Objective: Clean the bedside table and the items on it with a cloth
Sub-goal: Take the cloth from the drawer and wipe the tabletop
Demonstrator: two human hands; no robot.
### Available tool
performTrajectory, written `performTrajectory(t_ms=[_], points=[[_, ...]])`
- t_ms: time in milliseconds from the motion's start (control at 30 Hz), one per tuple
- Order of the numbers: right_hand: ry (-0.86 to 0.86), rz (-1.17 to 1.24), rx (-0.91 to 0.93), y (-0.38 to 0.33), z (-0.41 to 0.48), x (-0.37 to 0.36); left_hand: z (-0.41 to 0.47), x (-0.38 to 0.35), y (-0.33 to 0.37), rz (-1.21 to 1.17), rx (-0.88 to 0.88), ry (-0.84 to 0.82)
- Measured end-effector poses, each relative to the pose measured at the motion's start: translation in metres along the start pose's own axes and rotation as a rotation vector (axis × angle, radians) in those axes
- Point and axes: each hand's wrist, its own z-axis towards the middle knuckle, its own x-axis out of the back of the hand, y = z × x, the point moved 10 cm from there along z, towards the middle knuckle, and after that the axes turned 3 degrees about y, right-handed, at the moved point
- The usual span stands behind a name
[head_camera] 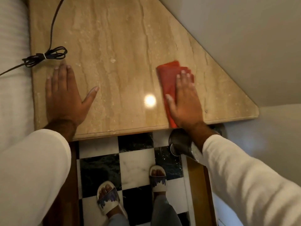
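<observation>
The bedside table (114, 38) has a beige marble top cut at a slant along the wall on the right. A folded red cloth (169, 79) lies flat on its right front part. My right hand (185, 101) presses down on the cloth with its fingers spread flat, covering the cloth's lower right half. My left hand (65, 93) rests palm down on the bare marble near the left front corner, fingers apart, holding nothing.
A black cable bundle (47, 55) tied with a white tie lies at the table's left edge, its cord running up the table and off onto the white bed (13, 70). A dark glossy object (180, 144) sits below the table's front edge. Below are checkered floor tiles and my sandalled feet.
</observation>
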Motion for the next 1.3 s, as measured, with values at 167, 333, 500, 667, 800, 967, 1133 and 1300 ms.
performTrajectory(t_ms=[167, 333, 500, 667, 800, 967, 1133, 1300], points=[[0.106, -0.016, -0.54, 0.114, -0.061, 0.022, 0.001, 0.002, 0.002, 0.007, 0.006, -0.025], [0.149, 0.014, -0.981, 0.142, -0.066, 0.025, 0.0, 0.005, 0.008, 0.041, 0.029, -0.078], [0.127, -0.019, -0.821, 0.076, 0.014, 0.019, 0.0, 0.008, 0.01, 0.078, 0.039, -0.118], [0.089, -0.052, -0.545, -0.009, 0.121, 0.012, 0.0, 0.004, 0.008, 0.124, 0.038, -0.153], [0.04, -0.073, -0.336, -0.09, 0.192, 0.005, 0.0, 0.003, 0.009, 0.132, 0.032, -0.159], [-0.015, -0.052, 0.054, -0.218, 0.236, -0.009, 0.001, 0.003, 0.007, 0.151, 0.035, -0.17], [-0.063, -0.08, 0.442, -0.315, 0.22, -0.028, 0.003, 0.004, 0.007, 0.139, 0.031, -0.181], [-0.08, -0.134, 0.828, -0.339, 0.201, -0.033, 0.003, 0.007, 0.005, 0.129, 0.049, -0.141]])
